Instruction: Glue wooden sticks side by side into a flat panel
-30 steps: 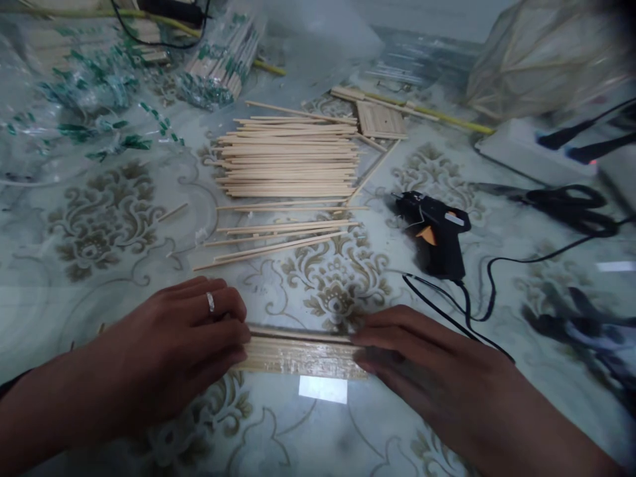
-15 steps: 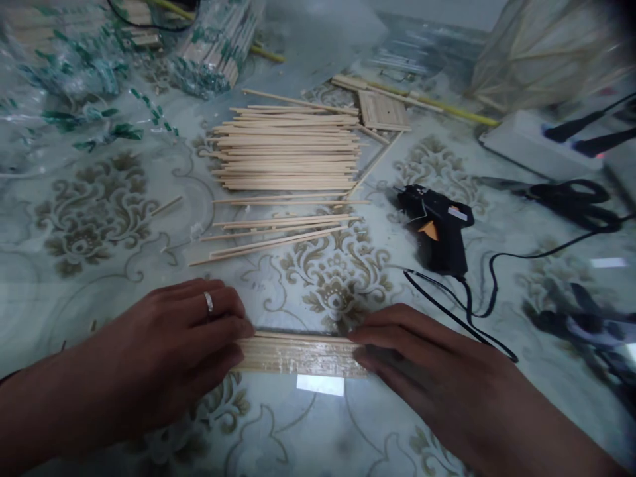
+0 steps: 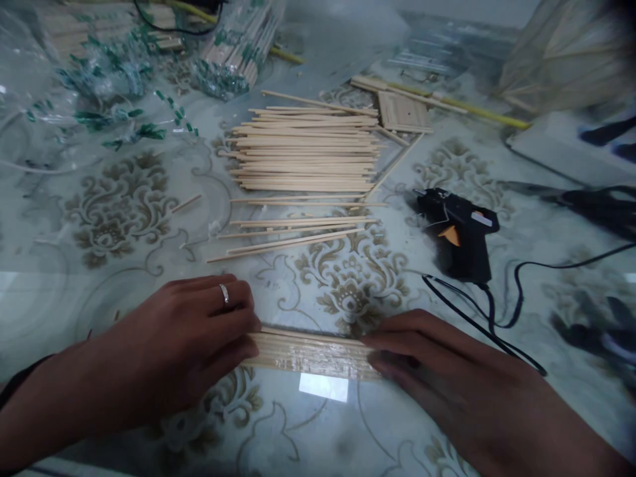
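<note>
A flat panel of wooden sticks lies side by side on the table in front of me, with shiny glue across its face. My left hand, wearing a ring, is closed on the panel's left end. At the right end, my right hand pinches the panel between thumb and fingers. A single stick runs along the panel's far edge, its ends under my fingertips. Beyond my hands lie a few loose sticks.
A pile of sticks sits farther back. To the right are a black glue gun with its cord, and scissors. Bagged sticks lie at the back left, a small wooden square behind the pile.
The view has shifted, so the table things appear farther right. Both hands stay on the ends of the panel, with little visible movement against it.
</note>
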